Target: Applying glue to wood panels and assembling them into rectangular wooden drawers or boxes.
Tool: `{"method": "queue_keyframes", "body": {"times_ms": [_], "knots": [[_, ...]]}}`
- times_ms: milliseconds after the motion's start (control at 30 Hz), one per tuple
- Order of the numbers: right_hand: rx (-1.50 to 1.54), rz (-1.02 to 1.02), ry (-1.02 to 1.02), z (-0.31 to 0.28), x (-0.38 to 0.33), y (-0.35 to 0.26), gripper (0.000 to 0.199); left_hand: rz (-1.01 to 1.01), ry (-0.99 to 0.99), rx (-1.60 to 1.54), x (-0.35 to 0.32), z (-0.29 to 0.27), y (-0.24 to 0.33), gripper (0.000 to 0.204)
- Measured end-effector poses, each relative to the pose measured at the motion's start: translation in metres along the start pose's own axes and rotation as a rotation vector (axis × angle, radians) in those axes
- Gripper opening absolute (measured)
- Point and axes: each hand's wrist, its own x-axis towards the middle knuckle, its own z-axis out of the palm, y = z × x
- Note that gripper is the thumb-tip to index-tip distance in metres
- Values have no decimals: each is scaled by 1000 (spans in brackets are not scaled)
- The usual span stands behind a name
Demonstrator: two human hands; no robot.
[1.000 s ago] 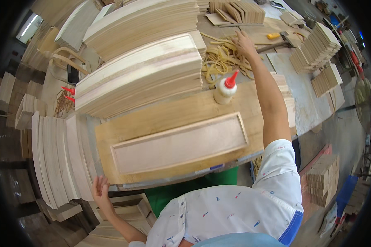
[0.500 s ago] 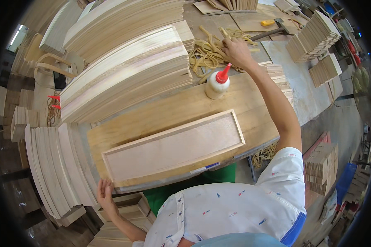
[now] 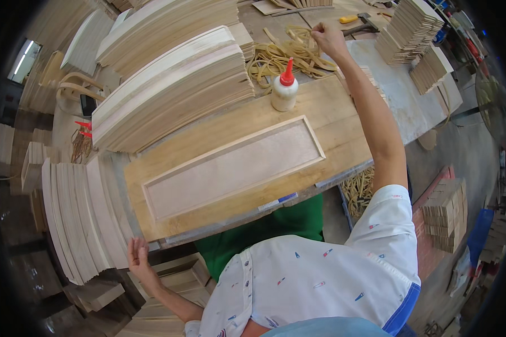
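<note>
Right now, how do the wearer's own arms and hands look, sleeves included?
Both the left hand and right hand are ungloved, forearms bare. The right sleeve is short and white, with small red and blue motifs and reddish marking near its cuff. Little of the left sleeve shows.

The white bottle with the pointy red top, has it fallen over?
No, the white bottle with the pointy red top stands upright on the flat, light-brown wooden board, its tip pointing up.
</note>
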Motion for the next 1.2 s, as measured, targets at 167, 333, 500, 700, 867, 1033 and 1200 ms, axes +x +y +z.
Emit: {"method": "queue_keyframes", "body": {"times_ms": [167, 333, 500, 700, 867, 1033, 1200], "knots": [[374, 40, 39, -39, -3, -5, 20, 135, 31, 41, 9, 29, 39, 37], [699, 75, -70, -93, -53, -80, 17, 235, -191, -69, 5, 76, 71, 35], [891, -16, -387, -118, -163, -177, 13, 326, -672, -243, -16, 200, 134, 44], [1189, 218, -795, -87, -267, -223, 14, -21, -863, -457, -21, 230, 129, 40], [1740, 271, -727, -72, -305, -221, 11, 210, -547, -72, -27, 190, 90, 26], [1911, 429, -839, -76, -322, -225, 11, 318, -207, 122, -8, 136, 85, 17], [1456, 481, -1023, -68, -320, -238, 27, 62, -524, -293, -6, 105, 79, 20]]}}
